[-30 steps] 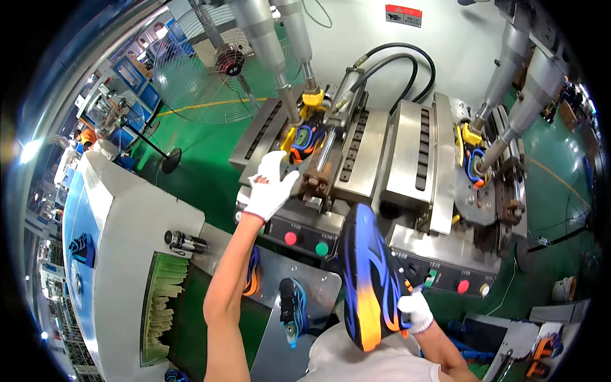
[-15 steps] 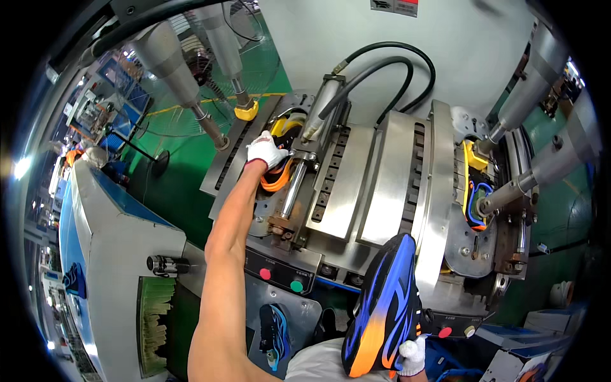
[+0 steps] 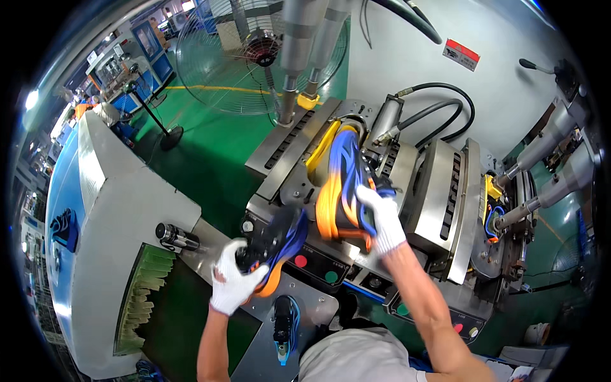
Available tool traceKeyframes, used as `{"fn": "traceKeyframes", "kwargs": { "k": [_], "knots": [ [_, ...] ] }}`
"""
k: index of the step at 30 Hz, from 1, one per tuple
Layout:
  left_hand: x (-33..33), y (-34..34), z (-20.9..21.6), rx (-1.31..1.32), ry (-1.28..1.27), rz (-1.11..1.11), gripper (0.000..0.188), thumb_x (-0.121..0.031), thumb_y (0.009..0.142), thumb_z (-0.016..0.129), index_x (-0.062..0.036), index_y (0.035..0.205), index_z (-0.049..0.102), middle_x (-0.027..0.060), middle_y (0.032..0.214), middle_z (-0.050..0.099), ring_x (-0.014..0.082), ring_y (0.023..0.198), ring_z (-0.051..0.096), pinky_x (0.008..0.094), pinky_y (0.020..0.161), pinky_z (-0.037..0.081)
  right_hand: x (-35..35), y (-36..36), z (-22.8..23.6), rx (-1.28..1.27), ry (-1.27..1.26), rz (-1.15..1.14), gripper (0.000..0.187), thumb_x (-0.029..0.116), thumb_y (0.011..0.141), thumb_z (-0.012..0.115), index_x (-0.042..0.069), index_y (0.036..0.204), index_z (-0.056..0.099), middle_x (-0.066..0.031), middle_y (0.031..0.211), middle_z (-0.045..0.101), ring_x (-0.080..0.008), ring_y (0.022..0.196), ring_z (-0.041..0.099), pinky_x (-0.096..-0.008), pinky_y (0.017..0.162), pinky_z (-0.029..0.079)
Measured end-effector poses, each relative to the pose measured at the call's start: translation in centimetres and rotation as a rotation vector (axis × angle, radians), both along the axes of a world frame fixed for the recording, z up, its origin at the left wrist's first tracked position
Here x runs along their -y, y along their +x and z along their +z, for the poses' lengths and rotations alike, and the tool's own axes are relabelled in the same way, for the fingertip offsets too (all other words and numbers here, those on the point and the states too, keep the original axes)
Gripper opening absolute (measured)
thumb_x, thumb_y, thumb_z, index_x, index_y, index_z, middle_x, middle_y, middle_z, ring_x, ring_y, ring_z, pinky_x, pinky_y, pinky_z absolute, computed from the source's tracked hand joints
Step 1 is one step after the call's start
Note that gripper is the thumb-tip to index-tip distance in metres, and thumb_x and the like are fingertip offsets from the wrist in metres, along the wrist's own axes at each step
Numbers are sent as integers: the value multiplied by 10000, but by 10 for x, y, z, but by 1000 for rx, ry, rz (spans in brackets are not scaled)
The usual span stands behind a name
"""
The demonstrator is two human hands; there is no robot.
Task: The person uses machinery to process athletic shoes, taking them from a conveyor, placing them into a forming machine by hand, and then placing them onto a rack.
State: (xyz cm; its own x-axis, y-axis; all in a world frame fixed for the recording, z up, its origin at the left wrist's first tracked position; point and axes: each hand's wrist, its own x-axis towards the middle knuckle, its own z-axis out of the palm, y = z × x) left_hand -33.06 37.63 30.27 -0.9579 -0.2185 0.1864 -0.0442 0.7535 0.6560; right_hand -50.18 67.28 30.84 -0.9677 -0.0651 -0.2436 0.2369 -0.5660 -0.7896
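- In the head view, a green floor [image 3: 203,153] with a yellow line stretches away on the left, where a wire-caged fan [image 3: 263,49] stands behind the machine; a pale machine wall [image 3: 407,63] rises at the back.
- In front of that wall sits a metal press with two stations, the left station [image 3: 296,191] and the right station [image 3: 487,251].
- The right hand [image 3: 382,216], in a white glove, grips a blue-and-orange shoe [image 3: 336,184] near its heel end, fingers closed on its side. The shoe is at the left station, toe pointing away from the person and patterned sole in view; whether it touches the metal cannot be told.
- The left hand [image 3: 234,280], also gloved in white, clasps a dark shoe [image 3: 280,235] with blue and orange along its sole. It is held near the front edge of the left station, slightly blurred.
- A yellow pad [image 3: 323,148] stands beside the blue-and-orange shoe.
- Below the hands, a black-and-blue shoe [image 3: 286,325] lies on a metal shelf [image 3: 318,305].
- At the right station, grey posts [image 3: 531,202] reach down to another shoe [image 3: 492,223].
- A metal flask [image 3: 177,237] lies left of the left hand.
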Motion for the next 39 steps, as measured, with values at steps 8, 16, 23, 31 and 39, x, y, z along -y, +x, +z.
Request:
{"fn": "traceKeyframes", "kwargs": {
  "k": [8, 16, 23, 31, 39],
  "knots": [
    [26, 199, -100, 531, 127, 454, 643, -338, 699, 897, -58, 1209, 621, 139, 1118, 699, 303, 1017, 703, 419, 912, 541, 66, -263, -117, -157, 1179, 120, 158, 187, 798, 708, 68, 896, 743, -140, 969, 737, -280, 811, 686, -425, 699, 557],
    [17, 193, -221, 334, -129, 529, 545, -296, 772, 864, -59, 1189, 606, 201, 1151, 645, 393, 1080, 639, 485, 921, 524, 58, -317, -106, -20, 1419, 587, 340, 360, 918, 654, 57, 1044, 744, -134, 998, 757, -298, 875, 746, -503, 755, 589],
    [15, 195, -244, 256, -183, 523, 540, -279, 785, 850, -47, 1190, 579, 221, 1130, 613, 431, 1020, 615, 519, 875, 521, 63, -310, -113, 109, 1218, 510, 332, 259, 920, 696, 99, 1210, 690, -130, 1158, 703, -316, 1023, 700, -584, 811, 592],
    [18, 171, -251, 281, -119, 449, 590, -252, 784, 837, -65, 1276, 571, 206, 1286, 599, 410, 1225, 571, 491, 1047, 486, 13, -321, -105, 59, 1111, 395, 278, 275, 879, 694, 91, 1085, 714, -78, 1018, 736, -261, 849, 720, -505, 771, 586],
    [8, 194, -257, 276, -99, 512, 617, -180, 730, 866, -47, 1256, 574, 227, 1271, 574, 428, 1174, 565, 513, 1003, 485, 82, -286, -111, -117, 1493, 376, 315, 203, 800, 705, 15, 1051, 733, -182, 1025, 739, -317, 868, 724, -422, 789, 594]
  ]
}}
